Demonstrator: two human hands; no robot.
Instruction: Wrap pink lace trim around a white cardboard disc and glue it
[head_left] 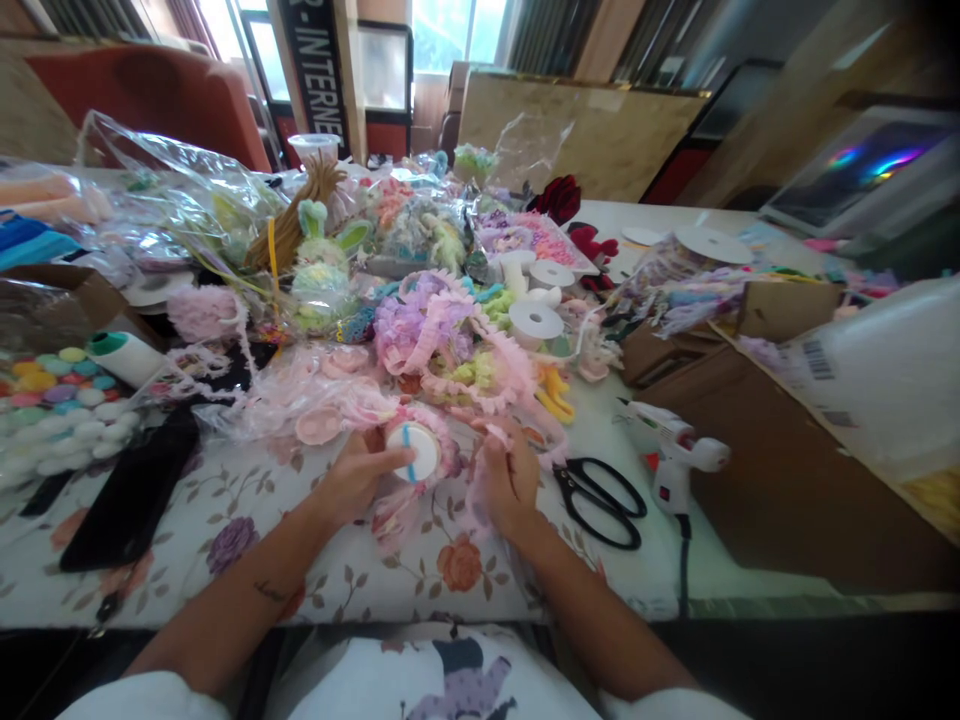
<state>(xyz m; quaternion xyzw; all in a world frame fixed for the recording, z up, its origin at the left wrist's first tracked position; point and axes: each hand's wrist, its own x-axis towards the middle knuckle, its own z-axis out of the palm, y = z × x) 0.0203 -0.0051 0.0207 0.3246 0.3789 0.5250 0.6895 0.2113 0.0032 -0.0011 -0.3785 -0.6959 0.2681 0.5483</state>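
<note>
My left hand [358, 472] grips a round white disc [426, 455] with a light-blue strip across its face, thumb pressed on the strip. Fluffy pink trim [450, 450] rings the disc, and a loose pink piece [394, 518] hangs below it. Just to the right, my right hand [511, 480] is closed on a pale pink ruffled ribbon [480, 490]. Part of that ribbon trails beneath the fingers. Black-handled scissors [604, 503] lie to the right of this hand. Beyond both hands is a heap of pink ruffled trim [517, 365] and lilac ruffles [420, 320].
A white glue gun [671, 455] with its cord stands by a cardboard box [795, 480] on the right. At left are a black phone [127, 500], a bag of pompoms [67, 410] and a thread spool [127, 358]. White ribbon spools [536, 320] sit among the heaped craft supplies.
</note>
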